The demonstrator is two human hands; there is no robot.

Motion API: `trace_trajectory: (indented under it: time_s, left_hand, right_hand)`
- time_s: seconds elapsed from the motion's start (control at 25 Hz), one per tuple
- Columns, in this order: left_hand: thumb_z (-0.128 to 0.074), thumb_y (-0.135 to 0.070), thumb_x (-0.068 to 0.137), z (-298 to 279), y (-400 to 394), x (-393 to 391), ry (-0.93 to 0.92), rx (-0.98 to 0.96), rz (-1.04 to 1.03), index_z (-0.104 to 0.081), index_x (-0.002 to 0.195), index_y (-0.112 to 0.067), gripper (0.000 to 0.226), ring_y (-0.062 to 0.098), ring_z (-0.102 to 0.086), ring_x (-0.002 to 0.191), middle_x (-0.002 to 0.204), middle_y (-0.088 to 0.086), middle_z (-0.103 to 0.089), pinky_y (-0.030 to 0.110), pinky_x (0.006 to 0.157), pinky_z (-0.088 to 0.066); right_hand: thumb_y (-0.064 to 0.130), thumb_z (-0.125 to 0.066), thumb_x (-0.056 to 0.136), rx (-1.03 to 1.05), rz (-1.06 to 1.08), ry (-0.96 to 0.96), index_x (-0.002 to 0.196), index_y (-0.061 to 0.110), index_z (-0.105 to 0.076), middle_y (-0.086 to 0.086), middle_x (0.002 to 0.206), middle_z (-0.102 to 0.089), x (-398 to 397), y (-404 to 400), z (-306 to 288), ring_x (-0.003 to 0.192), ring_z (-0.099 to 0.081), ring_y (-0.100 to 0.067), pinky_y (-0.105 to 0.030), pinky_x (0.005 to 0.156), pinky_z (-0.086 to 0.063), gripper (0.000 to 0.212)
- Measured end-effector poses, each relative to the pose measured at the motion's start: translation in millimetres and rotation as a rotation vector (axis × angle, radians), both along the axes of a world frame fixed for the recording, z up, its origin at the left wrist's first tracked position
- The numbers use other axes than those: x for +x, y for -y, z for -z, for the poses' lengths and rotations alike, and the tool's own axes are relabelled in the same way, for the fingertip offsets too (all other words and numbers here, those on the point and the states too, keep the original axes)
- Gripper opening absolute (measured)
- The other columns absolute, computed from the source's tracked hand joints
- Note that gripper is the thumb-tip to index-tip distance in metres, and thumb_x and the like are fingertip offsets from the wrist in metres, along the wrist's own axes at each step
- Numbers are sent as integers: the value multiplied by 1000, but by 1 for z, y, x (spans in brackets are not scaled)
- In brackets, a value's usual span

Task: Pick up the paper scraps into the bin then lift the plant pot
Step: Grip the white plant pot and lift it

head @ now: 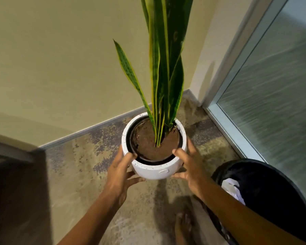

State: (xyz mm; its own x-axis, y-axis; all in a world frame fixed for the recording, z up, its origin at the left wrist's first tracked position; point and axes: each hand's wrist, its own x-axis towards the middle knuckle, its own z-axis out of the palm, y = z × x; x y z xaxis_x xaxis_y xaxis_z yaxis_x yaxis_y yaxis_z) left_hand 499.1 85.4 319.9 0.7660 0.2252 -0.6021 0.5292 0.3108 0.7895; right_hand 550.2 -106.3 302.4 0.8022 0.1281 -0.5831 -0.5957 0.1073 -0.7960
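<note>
white plant pot (155,171) sitting frame centre, snake plant (163,71) rising toward 12 | left hand (119,175) gripping pot at its 8 o'clock, thumb hooking over rim | right hand (190,167) gripping pot at its 4 o'clock, thumb over rim | bin (265,190) sitting at 4 o'clock of pot, paper scraps (232,190) lying inside

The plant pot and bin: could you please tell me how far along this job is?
Looks done: white paper lies in the black bin, and no scraps show on the floor. In hand: the left hand and right hand grip the white plant pot at its sides, thumbs over the rim. Left: finishing the lift; whether the pot has cleared the floor is unclear.
</note>
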Motion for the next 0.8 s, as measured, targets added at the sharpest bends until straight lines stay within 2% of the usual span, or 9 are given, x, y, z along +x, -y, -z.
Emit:
trace_trajectory:
  time_s: [0.08,0.2,0.28,0.36,0.44,0.52,0.6,0.72,0.8]
  left_hand:
    - [-63,-36,72,6,8,36,-6,-12,27,-54,125,-41,55,35,-67,97,114,6,-69,59,81,-54]
    - [-62,-37,73,24,22,95,-21,-55,72,-54,125,-43,52,33,-65,101,116,4,-69,59,86,-53]
    - [-63,-34,77,40,33,134,-58,-92,83,-55,123,-42,48,33,-64,105,119,4,-67,61,87,-51]
    - [-61,-27,85,56,45,171,-72,-132,103,-53,127,-39,44,33,-64,106,120,5,-67,62,87,-50]
    - [-56,-24,89,73,55,206,-81,-133,125,-52,128,-38,42,32,-64,105,120,5,-66,56,85,-54]
    - [-57,-28,87,94,63,239,-58,-115,161,-50,129,-38,44,30,-64,106,123,5,-65,51,79,-57]
    - [-54,-32,87,124,67,275,-51,-104,219,-46,131,-40,46,31,-63,109,127,5,-62,52,79,-56]
    - [-52,-25,89,162,72,322,-103,-138,224,-47,132,-35,44,30,-64,106,127,8,-61,47,75,-58]
    - [-51,-21,89,186,77,354,-116,-124,228,-52,123,-40,39,28,-64,102,123,8,-63,45,72,-57]
  right_hand:
    - [33,-67,67,19,13,12,134,47,-43,6,120,-65,29,10,11,102,-66,-22,-46,68,-60,73]
    - [45,-73,56,7,35,-66,129,34,-54,1,119,-66,80,25,33,93,-67,-19,-32,59,-57,76]
    - [35,-74,67,-21,97,-95,130,30,-55,2,121,-64,110,36,51,90,-65,-16,-30,57,-56,66]
    - [29,-68,71,-1,152,-42,126,43,-54,4,122,-65,141,49,65,100,-66,-21,-33,59,-56,59]
    - [29,-65,73,5,144,4,126,50,-51,6,125,-64,170,59,81,108,-64,-24,-35,61,-56,59]
    - [26,-64,73,7,170,8,124,52,-52,6,125,-64,200,67,98,109,-64,-25,-35,60,-57,58]
    - [23,-65,72,21,209,-15,118,54,-55,7,125,-65,232,73,121,109,-64,-22,-38,67,-59,57]
    - [22,-65,73,27,208,-18,114,58,-55,6,127,-63,275,81,161,114,-62,-24,-41,72,-57,56]
    - [24,-66,73,43,237,-32,120,56,-53,3,130,-62,301,85,192,116,-60,-29,-44,74,-57,59]
